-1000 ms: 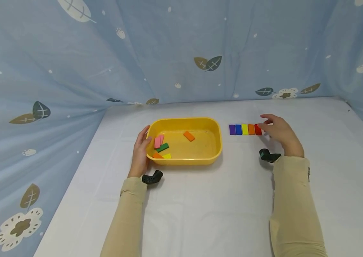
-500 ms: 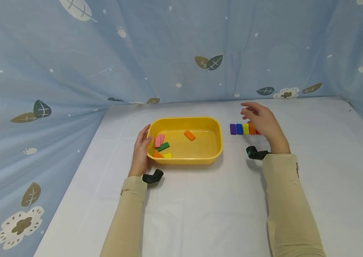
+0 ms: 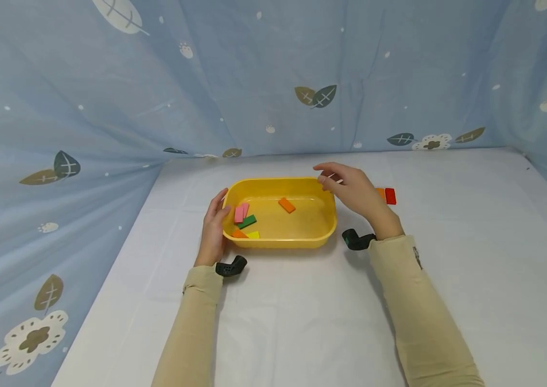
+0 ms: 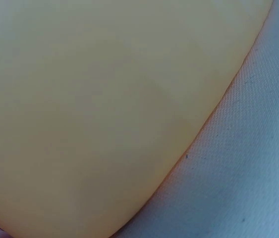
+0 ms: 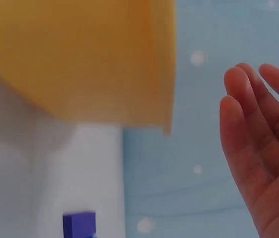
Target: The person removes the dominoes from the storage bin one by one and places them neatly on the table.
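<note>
a blue cloth printed with leaves and flowers point(image 3: 119, 107) hangs at the far left and runs along the back, above a white cloth-covered table point(image 3: 302, 312). a tan sleeve point(image 3: 186, 328) reaches up to the person's left hand point(image 3: 212, 234), with a small black device point(image 3: 231, 266) at its wrist. this hand grips the left end of a yellow, rounded rectangular tray point(image 3: 297, 226), thumb at the rim and fingers along the outside; the left wrist view, filled by a blurred yellow surface, does not show the grip. in the tray's left part lie two overlapping pink flat rectangular blocks point(image 3: 238, 215), then an orange block point(image 3: 238, 234), a green block point(image 3: 249, 221) and a yellow block point(image 3: 253, 235). a second orange block point(image 3: 286, 205) lies alone nearer the middle.

the right hand point(image 3: 355, 189) hovers at the tray's far right corner, holding nothing, its fingers loosely bent and apart from the tray's wall. to the right, on the table, a purple block point(image 5: 80, 224) shows in the right wrist view. past the right hand, a third orange block point(image 3: 381, 193), partly hidden, sits just beside a red block point(image 3: 390, 196).
</note>
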{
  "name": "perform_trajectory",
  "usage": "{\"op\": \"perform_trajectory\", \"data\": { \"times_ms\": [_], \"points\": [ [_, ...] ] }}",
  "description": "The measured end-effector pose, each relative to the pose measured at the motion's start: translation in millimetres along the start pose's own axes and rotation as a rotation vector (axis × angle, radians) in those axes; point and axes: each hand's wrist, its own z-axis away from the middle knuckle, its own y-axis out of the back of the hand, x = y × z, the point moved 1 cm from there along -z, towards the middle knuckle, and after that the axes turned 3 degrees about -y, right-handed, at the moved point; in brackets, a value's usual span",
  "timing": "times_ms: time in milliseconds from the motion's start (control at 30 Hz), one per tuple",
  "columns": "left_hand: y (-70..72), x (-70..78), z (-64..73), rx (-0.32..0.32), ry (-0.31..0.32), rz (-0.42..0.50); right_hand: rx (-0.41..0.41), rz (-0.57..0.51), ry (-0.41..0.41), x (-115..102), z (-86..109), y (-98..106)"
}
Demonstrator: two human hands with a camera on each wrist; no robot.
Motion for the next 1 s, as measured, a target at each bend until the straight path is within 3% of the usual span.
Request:
{"op": "perform_trajectory", "data": {
  "times_ms": [167,367,600,1000],
  "points": [
    [-1.2,0.5,-0.6,0.003,0.008,-0.005,-0.071,0.028,0.036,-14,-0.9,-18],
    [-1.4,-1.0,-0.4,0.006,0.019,-0.006,-0.177,0.217,0.063,-26,-4.2,-48],
    [-0.5,-2.2,-0.7,0.014,0.024,-0.015,-0.261,0.365,0.033,-29,-4.5,-77],
    [0.0,-0.2,-0.1,0.019,0.022,-0.044,-0.379,0.431,0.023,-21,-4.1,-90]
  ]
}}
